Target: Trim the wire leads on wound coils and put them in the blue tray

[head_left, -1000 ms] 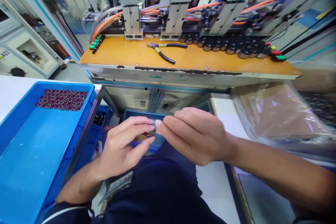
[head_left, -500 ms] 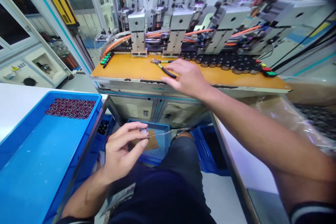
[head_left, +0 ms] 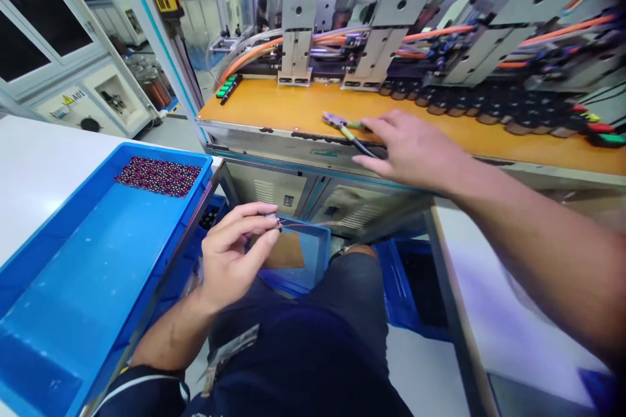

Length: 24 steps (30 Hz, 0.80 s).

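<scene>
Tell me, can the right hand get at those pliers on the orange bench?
Probably yes. The right hand lies over the handles of the pliers on the orange bench, fingers stretched out, not yet closed, and nothing stands between them. The left hand pinches a small part.

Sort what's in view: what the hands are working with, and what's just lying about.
In hand:
small wired part, pinched in the left hand
pliers, handles under the right hand

Lying about:
blue tray with dark beads
brown card in the blue bin
</scene>
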Motion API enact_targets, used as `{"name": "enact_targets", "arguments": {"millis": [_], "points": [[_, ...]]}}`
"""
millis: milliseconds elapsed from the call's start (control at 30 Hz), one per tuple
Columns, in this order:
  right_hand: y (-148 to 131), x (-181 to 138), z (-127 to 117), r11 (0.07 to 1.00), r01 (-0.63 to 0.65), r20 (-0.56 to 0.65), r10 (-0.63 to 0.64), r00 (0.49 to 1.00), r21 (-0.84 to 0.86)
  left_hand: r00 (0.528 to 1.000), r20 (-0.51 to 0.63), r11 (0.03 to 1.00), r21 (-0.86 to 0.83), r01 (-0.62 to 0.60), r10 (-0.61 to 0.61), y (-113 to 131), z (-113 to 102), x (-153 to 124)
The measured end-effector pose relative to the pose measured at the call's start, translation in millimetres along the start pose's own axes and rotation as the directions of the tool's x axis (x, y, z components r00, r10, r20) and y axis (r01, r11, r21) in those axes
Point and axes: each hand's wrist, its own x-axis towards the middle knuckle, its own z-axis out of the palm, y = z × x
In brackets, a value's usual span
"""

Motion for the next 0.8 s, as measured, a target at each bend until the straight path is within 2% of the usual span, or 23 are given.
{"name": "enact_targets", "arguments": {"millis": [100,167,200,267,333,400,467,533,800], "points": [[-41,-53,-8,0.998,0.041,-0.043,-0.039,0.998,0.053,1.0,-0.005,0.999,-0.027,0.017,-0.017,-3,3,1],[-76,-88,-10,0.966,0.003,0.006,-0.005,1.0,0.257,1.0,0.005,0.999,-0.031,0.027,-0.026,-5,4,1],[-94,-102,-10,0.922,-0.046,0.063,0.024,0.998,0.384,0.999,0.013,0.999,-0.031,0.03,-0.029,-5,5,1],[-126,-126,-10,0.772,-0.153,0.169,0.059,0.984,0.617,0.999,0.032,0.999,-0.029,0.032,-0.031,-7,7,1],[-150,-141,-9,0.545,-0.243,0.253,0.059,0.966,0.802,0.999,0.045,0.999,-0.025,0.032,-0.031,-7,9,2],[-164,-149,-9,0.32,-0.273,0.281,0.023,0.96,0.907,0.998,0.053,0.999,-0.017,0.029,-0.029,-7,12,3],[-170,-150,-9,0.185,-0.267,0.274,-0.009,0.962,0.946,0.998,0.058,1.0,-0.012,0.02,-0.02,-6,13,3],[-171,-149,-8,0.136,-0.263,0.267,-0.011,0.964,0.955,0.998,0.063,1.0,-0.008,0.011,-0.01,-5,14,3],[-172,-137,-3,0.07,-0.234,0.236,-0.019,0.972,0.97,0.996,0.084,1.0,-0.001,0.018,-0.018,-5,11,-1]]}}
